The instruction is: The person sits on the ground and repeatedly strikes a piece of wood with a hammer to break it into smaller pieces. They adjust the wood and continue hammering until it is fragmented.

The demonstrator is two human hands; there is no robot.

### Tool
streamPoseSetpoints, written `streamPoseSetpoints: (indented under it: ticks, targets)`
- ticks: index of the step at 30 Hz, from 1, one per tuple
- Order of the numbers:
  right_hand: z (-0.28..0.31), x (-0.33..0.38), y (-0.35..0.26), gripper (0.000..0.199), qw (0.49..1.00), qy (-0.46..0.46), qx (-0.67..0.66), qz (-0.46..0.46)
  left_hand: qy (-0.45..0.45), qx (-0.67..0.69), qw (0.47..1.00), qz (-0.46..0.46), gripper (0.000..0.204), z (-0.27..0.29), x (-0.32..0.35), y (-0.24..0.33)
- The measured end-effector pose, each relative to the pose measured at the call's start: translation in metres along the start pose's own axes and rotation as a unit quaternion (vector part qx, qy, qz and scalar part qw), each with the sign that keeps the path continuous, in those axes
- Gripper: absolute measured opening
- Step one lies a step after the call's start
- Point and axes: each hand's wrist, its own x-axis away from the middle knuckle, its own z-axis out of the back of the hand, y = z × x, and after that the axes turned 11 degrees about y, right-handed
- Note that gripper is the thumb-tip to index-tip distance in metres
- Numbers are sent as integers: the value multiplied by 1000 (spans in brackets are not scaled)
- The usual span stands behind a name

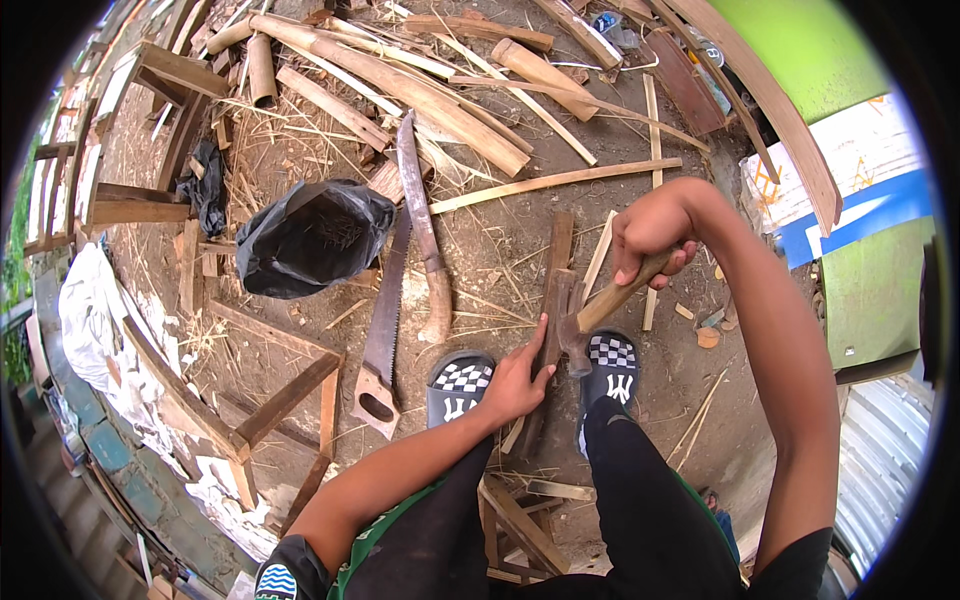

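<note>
My right hand (652, 234) grips the wooden handle of a hammer (600, 310), whose dark metal head rests against a brown wooden strip (556, 268) on the dirt ground. My left hand (516, 380) holds that strip near its lower part, fingers pinching beside the hammer head. My feet in black slippers with checkered straps (460, 385) stand on either side of the strip.
A hand saw (385, 330) and a long machete with wooden handle (424, 235) lie left of the strip. A black plastic bag (310, 238) sits further left. Split bamboo poles (400, 85) and wood slats litter the ground; a wooden frame (280, 405) lies at lower left.
</note>
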Motion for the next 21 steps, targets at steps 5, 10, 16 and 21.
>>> streamPoseSetpoints:
  ticks: [5,10,16,21]
  targets:
    - [-1,9,-5,26,1000,31,1,-6,9,25,1000,1,89,-2,-4,-5]
    - [5,5,4,25,1000,15,-17,-17,12,15,1000,-1,89,-3,-2,-2]
    - [18,6,2,20,993,109,27,-28,20,8,1000,-15,90,-4,-2,-3]
    - [3,17,12,17,941,331,-51,47,25,17,999,-17,89,-4,-2,-8]
